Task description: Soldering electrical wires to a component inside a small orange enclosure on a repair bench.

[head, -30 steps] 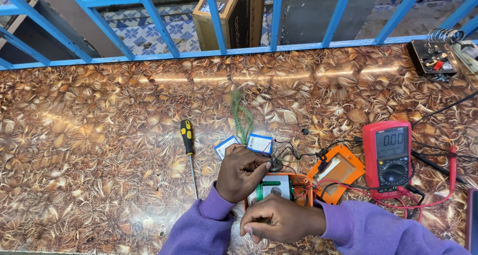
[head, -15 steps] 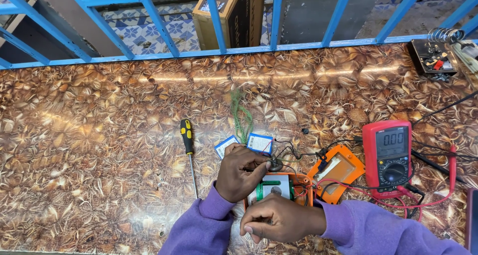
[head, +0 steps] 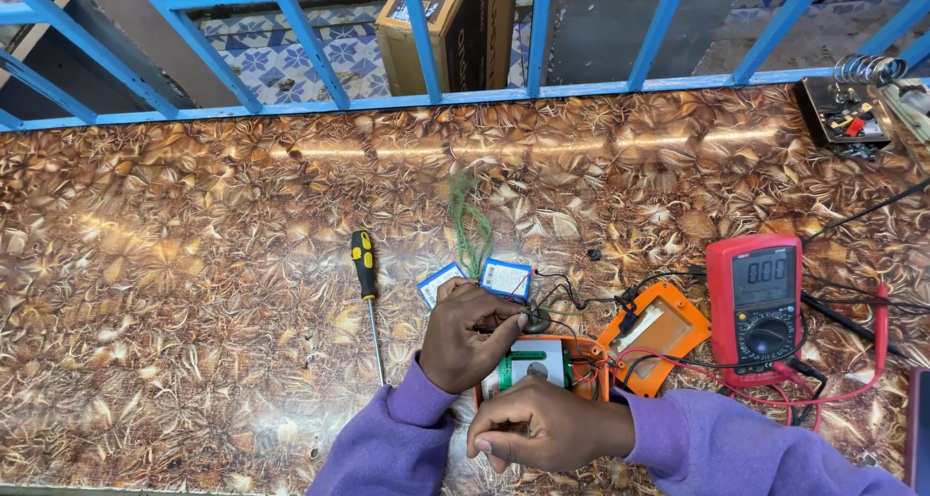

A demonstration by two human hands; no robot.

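My left hand (head: 467, 333) pinches a small round dark part (head: 536, 317) with thin black wires, just above an opened orange device (head: 542, 365) whose green circuit board shows. My right hand (head: 542, 426) rests with curled fingers on the near edge of that device, pinning it to the table. Both sleeves are purple. The device's orange cover (head: 657, 335) lies just to the right. Two small blue-edged flat battery packs (head: 482, 279) lie beyond my left hand, beside a bundle of thin green wire (head: 469, 227).
A red multimeter (head: 758, 307) with red and black leads lies at right. A yellow-and-black-handled screwdriver (head: 366, 288) lies left of my hands. A dark base with a wire coil stand (head: 852, 104) sits at the far right corner. A blue metal railing (head: 426, 41) borders the table's far edge.
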